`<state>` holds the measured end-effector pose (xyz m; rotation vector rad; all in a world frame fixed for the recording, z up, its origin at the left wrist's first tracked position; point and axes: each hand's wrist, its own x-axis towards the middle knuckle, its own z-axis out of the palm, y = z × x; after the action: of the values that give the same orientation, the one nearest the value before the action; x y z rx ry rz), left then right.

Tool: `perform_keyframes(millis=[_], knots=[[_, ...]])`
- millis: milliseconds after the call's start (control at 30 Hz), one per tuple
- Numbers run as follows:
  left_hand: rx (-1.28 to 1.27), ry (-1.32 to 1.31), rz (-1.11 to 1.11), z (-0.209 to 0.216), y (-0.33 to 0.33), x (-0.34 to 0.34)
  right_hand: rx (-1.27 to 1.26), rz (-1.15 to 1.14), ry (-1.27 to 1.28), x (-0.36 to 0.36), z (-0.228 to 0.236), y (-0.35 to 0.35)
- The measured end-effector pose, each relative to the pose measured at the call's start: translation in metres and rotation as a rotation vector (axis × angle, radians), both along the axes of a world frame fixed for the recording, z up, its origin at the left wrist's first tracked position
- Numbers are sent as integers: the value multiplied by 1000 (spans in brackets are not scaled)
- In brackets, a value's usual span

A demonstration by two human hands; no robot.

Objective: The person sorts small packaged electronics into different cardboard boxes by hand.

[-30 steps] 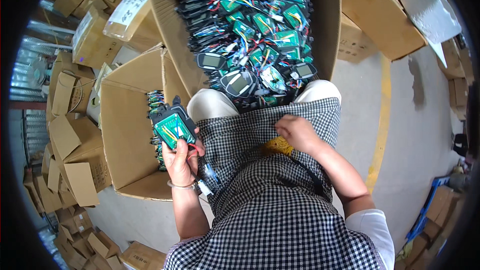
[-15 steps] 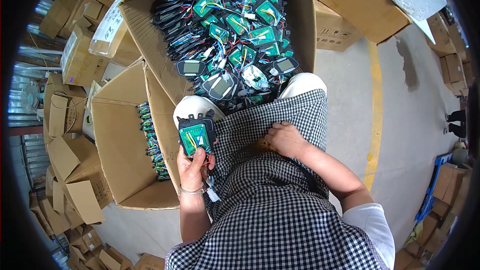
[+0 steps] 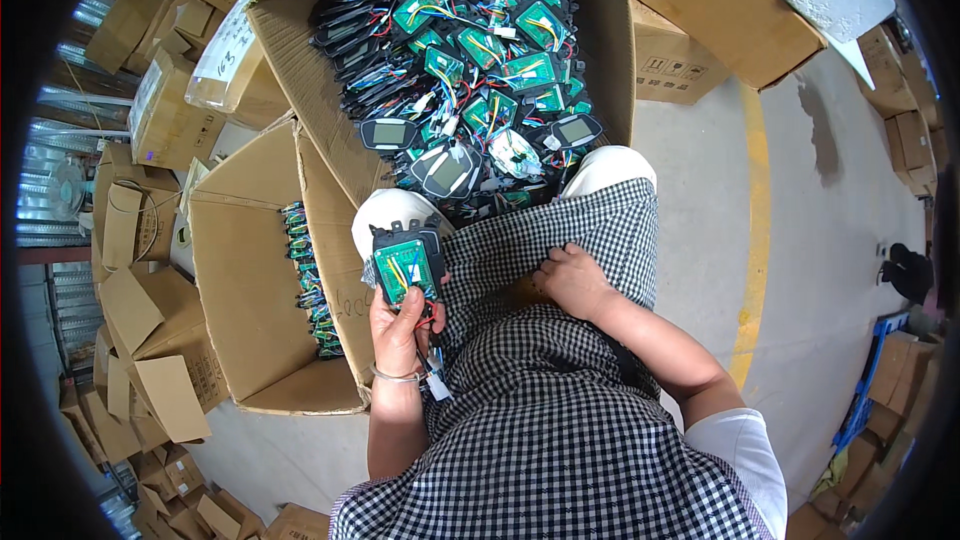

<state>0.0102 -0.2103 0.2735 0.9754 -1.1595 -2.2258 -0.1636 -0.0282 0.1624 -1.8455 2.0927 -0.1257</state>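
Observation:
My left hand (image 3: 398, 328) is closed round a display unit (image 3: 405, 265), its green circuit board facing up and its black housing behind. Red and black wires hang from the unit past my wrist to a white connector (image 3: 438, 386). Over my lap, my right hand (image 3: 575, 282) is closed with its fingers curled down at the checked apron (image 3: 490, 260); whatever they hold is hidden. A brownish patch shows just beside those fingers. Beyond my knees, a large cardboard box (image 3: 312, 90) holds a heap of similar units (image 3: 480, 50), several with screens up, such as a grey display (image 3: 446, 170).
A second open cardboard box (image 3: 245, 290) stands at my left with a row of circuit-board units (image 3: 312, 285) inside. More cartons (image 3: 160, 340) are stacked at far left and right. A yellow line (image 3: 755, 240) runs along the grey floor. A dark-clothed person (image 3: 908, 273) is partly visible at far right.
My left hand and the display unit have shifted slightly right, and the view has moved a little. My right hand stays at my lap. The person at far right has changed position.

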Motion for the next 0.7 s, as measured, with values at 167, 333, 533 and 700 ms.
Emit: perform_keyframes(millis=[167,333,533,700], knots=[[-39,-3,-12,-2,-2,5,-81,-142,-128,-6,11,-2],[-26,-4,-7,-2,0,3,-2,-18,-21,5,1,-3],[-60,22,-29,-1,0,7,-113,-261,-333,-9,13,-1],[-31,10,-62,-3,1,6,-219,-382,-541,-21,22,6]])
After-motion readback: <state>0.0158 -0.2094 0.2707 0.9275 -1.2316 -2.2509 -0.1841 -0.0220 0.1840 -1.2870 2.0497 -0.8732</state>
